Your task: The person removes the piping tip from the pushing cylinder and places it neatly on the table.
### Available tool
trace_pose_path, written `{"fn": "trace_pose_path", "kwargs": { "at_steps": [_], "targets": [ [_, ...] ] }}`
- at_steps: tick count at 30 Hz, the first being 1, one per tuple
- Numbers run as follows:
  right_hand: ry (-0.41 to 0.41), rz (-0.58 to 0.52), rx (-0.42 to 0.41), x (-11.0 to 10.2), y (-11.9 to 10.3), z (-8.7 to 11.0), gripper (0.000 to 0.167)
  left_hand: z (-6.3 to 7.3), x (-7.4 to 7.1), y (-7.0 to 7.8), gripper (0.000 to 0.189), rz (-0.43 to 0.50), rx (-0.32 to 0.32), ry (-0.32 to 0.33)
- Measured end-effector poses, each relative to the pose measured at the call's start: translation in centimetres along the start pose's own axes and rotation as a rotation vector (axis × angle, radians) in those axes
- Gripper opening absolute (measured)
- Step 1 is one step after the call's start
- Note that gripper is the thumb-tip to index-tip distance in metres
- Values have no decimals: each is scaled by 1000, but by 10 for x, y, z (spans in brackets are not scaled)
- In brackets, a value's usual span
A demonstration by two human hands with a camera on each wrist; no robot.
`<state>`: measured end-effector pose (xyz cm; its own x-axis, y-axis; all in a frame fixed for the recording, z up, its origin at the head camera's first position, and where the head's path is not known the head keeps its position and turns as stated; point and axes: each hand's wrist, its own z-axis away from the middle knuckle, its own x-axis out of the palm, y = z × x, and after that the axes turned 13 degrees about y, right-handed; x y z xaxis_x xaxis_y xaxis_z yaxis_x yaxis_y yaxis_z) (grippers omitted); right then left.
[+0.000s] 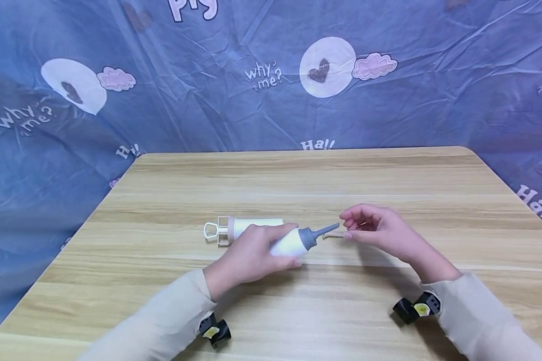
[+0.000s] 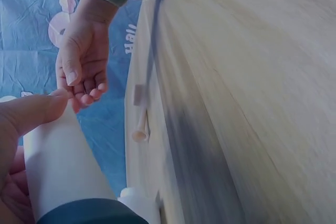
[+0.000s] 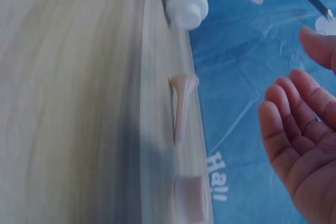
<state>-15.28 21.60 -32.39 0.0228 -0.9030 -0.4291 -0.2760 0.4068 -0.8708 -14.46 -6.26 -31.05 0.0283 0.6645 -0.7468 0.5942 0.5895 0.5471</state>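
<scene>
My left hand (image 1: pixel 246 255) grips a white squeeze bottle (image 1: pixel 289 244), thumb and fingers round its body. The bottle's grey-blue nozzle (image 1: pixel 313 234) points right and slightly up; in the left wrist view only its dark collar (image 2: pixel 92 212) shows. Just off the nozzle tip is my right hand (image 1: pixel 384 228), fingers loosely bent; the right wrist view shows its palm (image 3: pixel 315 166) with nothing in it. On the table below it lies a beige trumpet-shaped piece (image 3: pixel 182 108), partly hidden by the thumb in the head view. Beside that sits a small beige block-like piece (image 3: pixel 190 198).
Behind the left hand a white syringe-like tube (image 1: pixel 257 223) lies on its side, with a looped pull handle (image 1: pixel 211 230) at its left end. The wooden table (image 1: pixel 271 306) ends at a blue printed cloth (image 1: pixel 217 100) behind it.
</scene>
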Motion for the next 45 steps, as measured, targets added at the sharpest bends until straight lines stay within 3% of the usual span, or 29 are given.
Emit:
{"fn": "trace_pose_path", "kwargs": {
  "at_steps": [10, 17, 27, 40, 45],
  "targets": [
    [-43, -118, -139, 15, -16, 5, 34, -5, 7, 13, 58, 131, -35, 100],
    [11, -155, -190, 25, -20, 7, 37, -6, 12, 19, 59, 173, -32, 117],
    [100, -185, -186, 33, -25, 10, 34, -8, 20, 25, 57, 197, -23, 131],
    [133, -183, -177, 34, -28, 12, 33, -5, 23, 26, 59, 234, -34, 168],
    [122, -193, -199, 33, -28, 12, 31, -5, 23, 27, 59, 253, -43, 144]
  ]
}}
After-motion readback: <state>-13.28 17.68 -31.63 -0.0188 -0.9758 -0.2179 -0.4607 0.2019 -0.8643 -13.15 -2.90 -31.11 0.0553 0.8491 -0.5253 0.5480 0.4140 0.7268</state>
